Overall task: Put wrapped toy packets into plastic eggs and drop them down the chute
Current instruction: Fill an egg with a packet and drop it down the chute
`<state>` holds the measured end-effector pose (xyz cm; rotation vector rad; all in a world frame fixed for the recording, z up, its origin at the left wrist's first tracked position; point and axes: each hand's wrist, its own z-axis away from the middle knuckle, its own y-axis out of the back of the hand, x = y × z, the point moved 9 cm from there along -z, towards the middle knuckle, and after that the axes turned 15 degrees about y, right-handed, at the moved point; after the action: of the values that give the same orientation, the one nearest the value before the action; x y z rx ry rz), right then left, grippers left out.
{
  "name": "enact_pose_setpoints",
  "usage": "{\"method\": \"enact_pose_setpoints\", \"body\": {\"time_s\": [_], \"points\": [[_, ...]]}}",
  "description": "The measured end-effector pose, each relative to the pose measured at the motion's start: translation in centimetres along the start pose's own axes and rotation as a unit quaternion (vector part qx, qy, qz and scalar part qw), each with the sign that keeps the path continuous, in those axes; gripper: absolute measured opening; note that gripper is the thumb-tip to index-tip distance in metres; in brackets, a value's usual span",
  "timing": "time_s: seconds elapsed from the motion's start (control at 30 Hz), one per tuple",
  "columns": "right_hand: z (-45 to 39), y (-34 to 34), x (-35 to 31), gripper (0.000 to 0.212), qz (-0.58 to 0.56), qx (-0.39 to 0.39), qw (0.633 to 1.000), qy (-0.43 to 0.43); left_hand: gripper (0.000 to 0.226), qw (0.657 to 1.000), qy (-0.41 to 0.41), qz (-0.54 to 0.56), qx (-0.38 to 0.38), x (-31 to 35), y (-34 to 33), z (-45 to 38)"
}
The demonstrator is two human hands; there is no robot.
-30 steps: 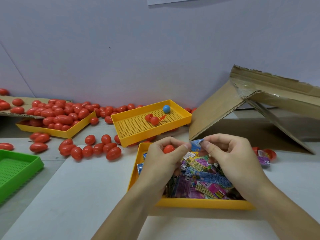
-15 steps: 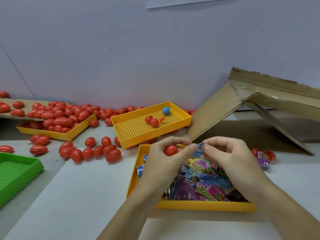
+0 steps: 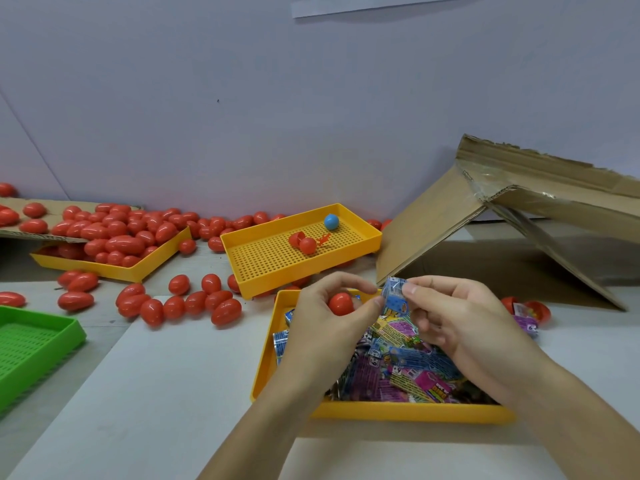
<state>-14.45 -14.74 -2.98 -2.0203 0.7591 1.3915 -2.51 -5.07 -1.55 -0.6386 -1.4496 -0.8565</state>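
- White table [image 3: 166, 393] under both hands
- Yellow tray of packets [image 3: 408, 412] directly beneath them
- Loose red eggs [image 3: 194, 303] left of the left hand
- Green tray [image 3: 38, 344] far left
- Cardboard chute [image 3: 491, 230] beyond the right hand

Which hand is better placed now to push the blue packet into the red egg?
Probably the right hand: it pinches the blue packet from the right, while the left hand cups the red egg just beside it.
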Motion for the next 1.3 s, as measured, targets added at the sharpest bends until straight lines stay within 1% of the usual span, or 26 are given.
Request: {"method": "enact_pose_setpoints", "body": {"time_s": [0.07,0.13,0.27,0.37,0.47,0.53,0.67,0.77,0.97,1.1,1.3], "points": [[0.0,0.4,0.0,0.025,0.016,0.02,1.0,0.014,0.012,0.999,-0.03,-0.024,0.003,0.5,0.0,0.2],[0.1,0.4,-0.2,0.029,0.032,0.018,0.999,0.028,0.018,0.997,-0.055,-0.058,0.011,0.9,-0.2,0.3],[0.1,0.2,-0.8,0.031,0.056,0.018,0.996,0.06,0.029,0.996,-0.055,-0.064,0.022,0.9,-0.2,0.4],[0.2,0.7,-1.1,0.035,0.076,0.035,0.993,0.08,0.021,0.997,-0.046,-0.055,0.002,0.8,-0.5,0.4],[0.1,1.0,-1.1,0.039,0.076,0.043,0.993,0.083,0.011,0.996,-0.051,-0.072,0.0,0.9,-0.7,0.6],[0.1,1.0,-1.0,0.038,0.066,0.045,0.994,0.078,0.011,0.997,-0.044,-0.063,-0.008,0.7,-0.7,0.4],[0.0,0.7,-0.6,0.04,0.051,0.035,0.996,0.064,0.013,0.999,0.024,0.025,-0.03,-0.4,-0.3,-0.1],[0.0,0.5,-0.5,0.043,0.05,0.033,0.996,0.064,0.014,0.996,0.058,0.065,-0.03,-1.2,-0.2,-0.5],[0.0,0.7,-0.5,0.046,0.064,0.036,0.996,0.056,0.014,0.995,0.063,0.078,-0.031,-1.4,-0.2,-0.7],[0.1,0.3,-0.3,0.044,0.061,0.028,0.997,0.039,0.013,0.994,0.066,0.08,-0.029,-1.5,-0.1,-0.7],[0.1,0.1,-0.2,0.046,0.01,0.016,1.0,0.024,0.014,0.995,0.065,0.069,-0.036,-1.5,-0.3,-0.6]]}}
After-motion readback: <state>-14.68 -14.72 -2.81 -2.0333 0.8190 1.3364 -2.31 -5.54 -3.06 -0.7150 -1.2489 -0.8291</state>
